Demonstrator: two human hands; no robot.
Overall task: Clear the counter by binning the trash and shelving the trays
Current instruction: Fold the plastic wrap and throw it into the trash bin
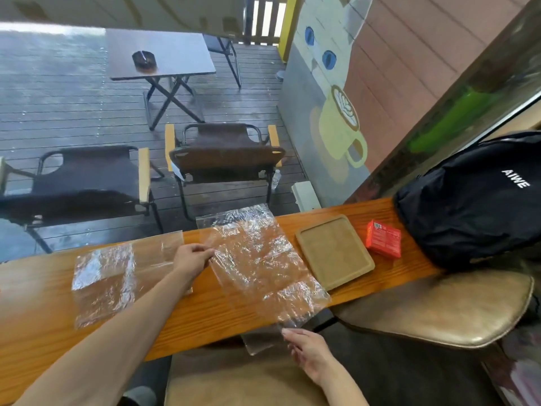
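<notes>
Both hands on the big crinkled plastic sheet (263, 259), spread across the wooden counter (190, 315) and spilling over both its far and near edges. Left hand (191, 257) pinched the sheet's left edge between thumb and fingertips, arm stretched out over the wood. Right hand (307, 347) down at the near corner that drooped off the counter, fingers touching the film there; pinched or merely touched, impossible to say. Held at two opposite points, most likely to keep so limp a thing from sagging and to gather it in one go for the bin. Off to the left, flat on the counter and untouched, a second clear plastic bag (102, 276). Just beside the big sheet on the right, a brown tray (333, 252), lying flat, one sheet edge close against it. Beyond the tray, a small red box (383, 239), then a black backpack (474, 200) at the counter's end. Trash evidently first, tray not yet shelved. Bin and shelf nowhere in view.
</notes>
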